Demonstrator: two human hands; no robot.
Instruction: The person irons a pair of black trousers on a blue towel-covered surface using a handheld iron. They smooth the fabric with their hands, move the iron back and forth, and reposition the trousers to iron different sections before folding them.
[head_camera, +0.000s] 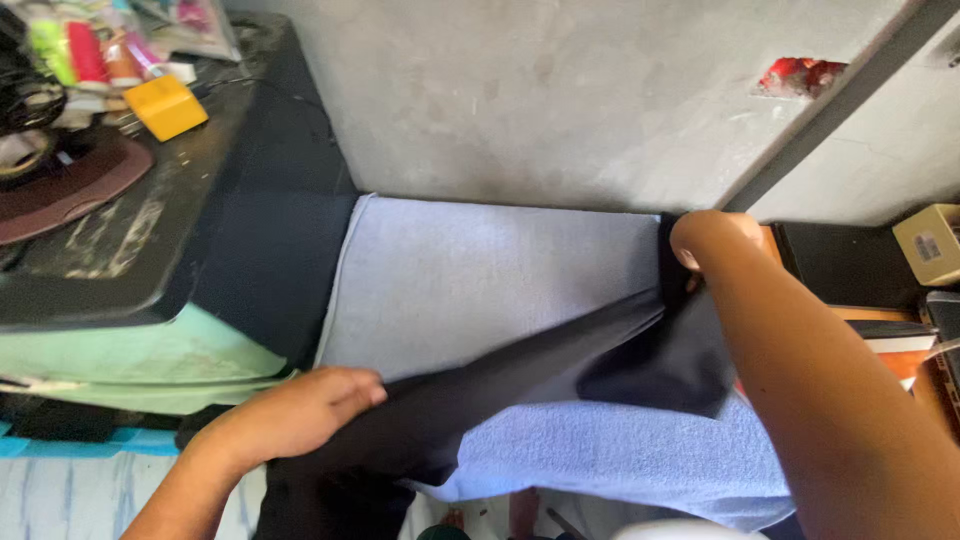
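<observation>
Head view: left hand (300, 410) and right hand (712, 238) pinch dark cloth (520, 385), fingertips hidden in folds.

At the upper left of the frame a dark tabletop (150, 235) carries thread spools (85, 50) in bright colours, a yellow block (166, 107) and a brown round disc (70, 185). Below it shows a mint-green panel (130, 360). A grey concrete wall (560, 100) fills the top centre, with a red scrap (797, 75) stuck upper right. A small beige box (930, 243) sits at the right edge.
</observation>
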